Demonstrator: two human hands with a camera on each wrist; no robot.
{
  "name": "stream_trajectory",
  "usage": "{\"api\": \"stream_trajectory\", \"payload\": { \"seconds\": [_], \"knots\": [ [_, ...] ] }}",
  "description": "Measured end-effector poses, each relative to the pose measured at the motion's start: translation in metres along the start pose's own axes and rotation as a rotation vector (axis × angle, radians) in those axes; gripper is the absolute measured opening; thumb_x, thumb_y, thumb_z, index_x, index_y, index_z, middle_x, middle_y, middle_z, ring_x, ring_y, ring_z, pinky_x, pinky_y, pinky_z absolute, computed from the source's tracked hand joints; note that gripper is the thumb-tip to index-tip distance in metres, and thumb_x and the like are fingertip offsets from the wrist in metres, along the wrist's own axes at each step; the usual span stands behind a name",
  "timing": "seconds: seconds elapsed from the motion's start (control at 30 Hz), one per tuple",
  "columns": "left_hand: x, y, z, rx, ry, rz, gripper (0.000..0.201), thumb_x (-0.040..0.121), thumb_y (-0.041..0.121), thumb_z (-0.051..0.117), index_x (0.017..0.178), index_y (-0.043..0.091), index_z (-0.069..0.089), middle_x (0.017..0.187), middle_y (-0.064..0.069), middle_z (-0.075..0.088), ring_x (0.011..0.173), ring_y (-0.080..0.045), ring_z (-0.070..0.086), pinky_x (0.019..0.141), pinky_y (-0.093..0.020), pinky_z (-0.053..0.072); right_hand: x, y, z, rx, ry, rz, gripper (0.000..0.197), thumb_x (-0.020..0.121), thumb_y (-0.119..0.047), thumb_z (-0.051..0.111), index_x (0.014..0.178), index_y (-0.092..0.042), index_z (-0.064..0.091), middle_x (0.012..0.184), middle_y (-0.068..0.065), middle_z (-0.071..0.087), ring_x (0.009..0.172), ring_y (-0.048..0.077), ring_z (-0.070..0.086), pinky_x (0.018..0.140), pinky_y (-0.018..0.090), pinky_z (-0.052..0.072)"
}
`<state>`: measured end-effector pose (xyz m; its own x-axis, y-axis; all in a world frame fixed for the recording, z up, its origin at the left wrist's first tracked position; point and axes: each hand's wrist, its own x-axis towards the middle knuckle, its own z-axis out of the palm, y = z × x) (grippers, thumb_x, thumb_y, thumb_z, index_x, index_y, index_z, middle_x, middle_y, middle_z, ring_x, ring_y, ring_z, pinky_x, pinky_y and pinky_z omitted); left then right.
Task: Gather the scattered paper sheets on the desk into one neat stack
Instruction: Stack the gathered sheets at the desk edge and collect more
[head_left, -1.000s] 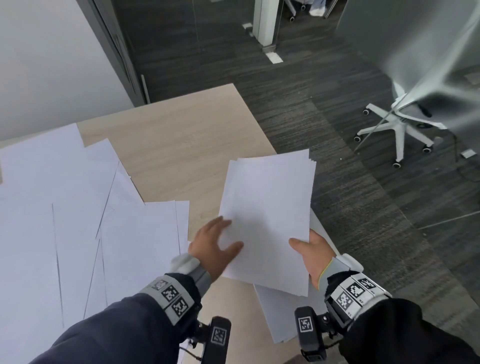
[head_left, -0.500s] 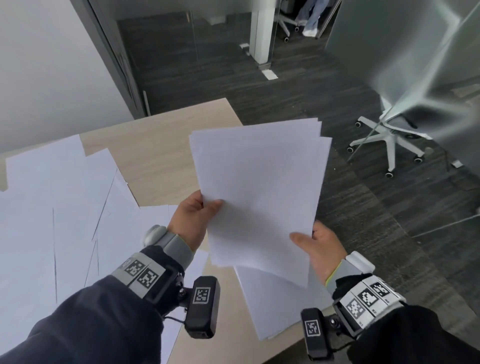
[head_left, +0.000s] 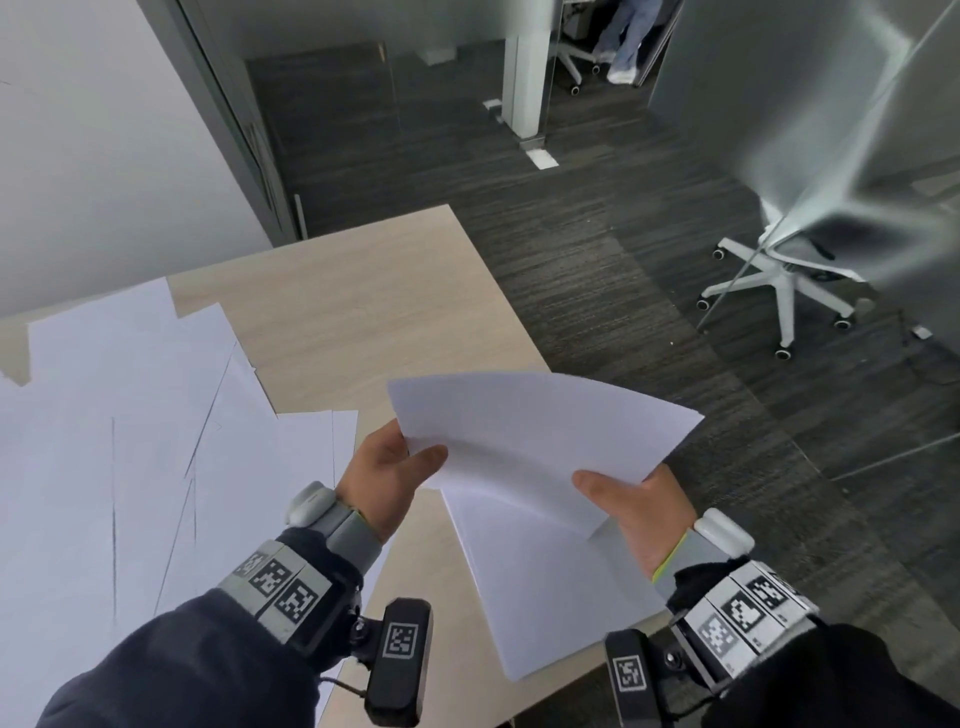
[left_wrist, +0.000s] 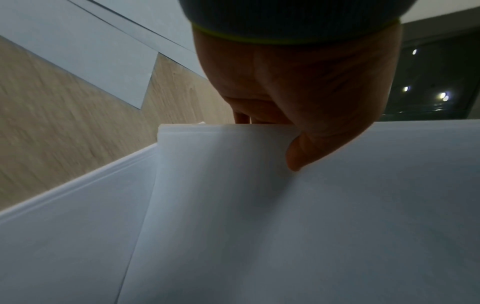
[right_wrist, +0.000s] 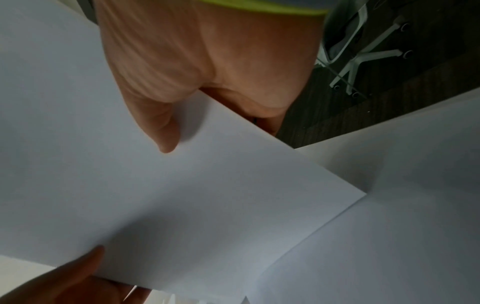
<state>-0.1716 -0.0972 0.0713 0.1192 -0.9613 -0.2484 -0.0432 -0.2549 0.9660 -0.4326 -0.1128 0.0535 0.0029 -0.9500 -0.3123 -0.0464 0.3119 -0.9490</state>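
Wooden tabletop (head_left: 363, 312) below — left hand (head_left: 387, 475) and right hand (head_left: 641, 512) each pinch opposite edges of a curved white paper stack (head_left: 540, 441).

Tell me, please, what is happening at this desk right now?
A person is gathering loose paper. Both hands hold a small bundle of white sheets above the desk's near right corner: the left hand pinches its left edge, the right hand its right edge. More sheets lie under the bundle, and many scattered sheets cover the desk's left side, not yet collected.
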Motion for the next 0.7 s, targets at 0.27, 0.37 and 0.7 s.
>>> {"api": "stream_trajectory", "payload": {
  "seconds": [0.27, 0.37, 0.7],
  "knots": [
    [0.001, 0.002, 0.013, 0.087, 0.111, -0.059, 0.024, 0.103, 0.014, 0.055, 0.100, 0.029, 0.072, 0.089, 0.021, 0.076, 0.083, 0.003, 0.069, 0.079, -0.022, 0.048, 0.008, 0.007, -0.007, -0.117, -0.005, -0.020, 0.019, 0.088, 0.000, 0.064, 0.091, -0.017, 0.072, 0.090, -0.002, 0.077, 0.091, 0.018, 0.072, 0.084, 0.038, 0.055],
    [0.008, 0.007, 0.018, -0.014, 0.227, -0.146, 0.018, 0.101, 0.013, 0.056, 0.097, 0.023, 0.071, 0.081, 0.012, 0.075, 0.077, -0.012, 0.067, 0.072, -0.029, 0.050, 0.014, 0.005, -0.016, -0.090, 0.015, -0.069, 0.028, 0.093, 0.002, 0.053, 0.101, -0.020, 0.067, 0.093, -0.004, 0.077, 0.086, 0.012, 0.069, 0.081, 0.030, 0.052],
    [0.002, -0.054, 0.056, 0.339, -0.063, -0.625, 0.021, 0.096, 0.021, 0.061, 0.116, 0.015, 0.060, 0.101, -0.008, 0.073, 0.089, -0.025, 0.072, 0.060, -0.035, 0.061, 0.029, 0.063, -0.055, -0.568, -0.011, 0.240, 0.029, 0.086, -0.010, 0.049, 0.093, -0.031, 0.067, 0.087, -0.005, 0.074, 0.077, 0.023, 0.070, 0.074, 0.039, 0.058]
  ]
}}
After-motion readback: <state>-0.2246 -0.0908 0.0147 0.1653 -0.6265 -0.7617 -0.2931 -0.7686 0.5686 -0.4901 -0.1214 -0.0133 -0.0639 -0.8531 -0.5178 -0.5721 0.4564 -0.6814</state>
